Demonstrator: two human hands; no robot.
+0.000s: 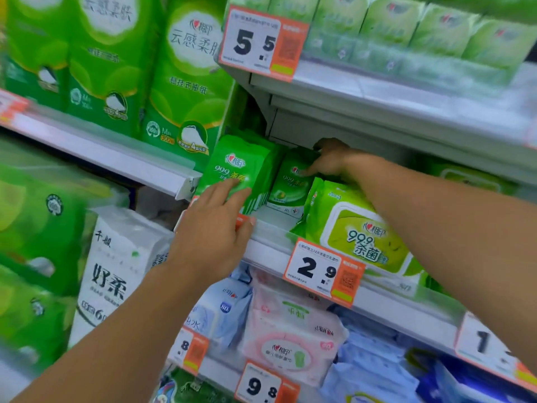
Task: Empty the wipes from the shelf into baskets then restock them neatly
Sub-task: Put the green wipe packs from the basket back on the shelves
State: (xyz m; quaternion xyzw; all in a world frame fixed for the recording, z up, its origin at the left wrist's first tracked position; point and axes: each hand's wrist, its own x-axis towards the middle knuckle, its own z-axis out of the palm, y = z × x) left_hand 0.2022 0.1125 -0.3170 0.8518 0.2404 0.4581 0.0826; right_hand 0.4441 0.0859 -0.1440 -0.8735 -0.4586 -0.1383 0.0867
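Shelf (270, 228): left hand (215, 228), fingers straight, presses 1 upright wipes pack (232, 164); right hand (331, 161) grips a second pack (287, 184).

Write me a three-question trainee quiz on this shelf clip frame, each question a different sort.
1. True or false: the left hand rests straight fingers on the upright small green wipes pack.
2. Which price tag hangs just below the large lime-green lidded wipes pack? A) 5.5 B) 2.9 C) 9.8
3. Fill in: the right hand reaches the second small green pack under the upper grey metal ____.

Key: 1 true; 2 B, the orange-and-white 2.9 tag; 3 shelf.
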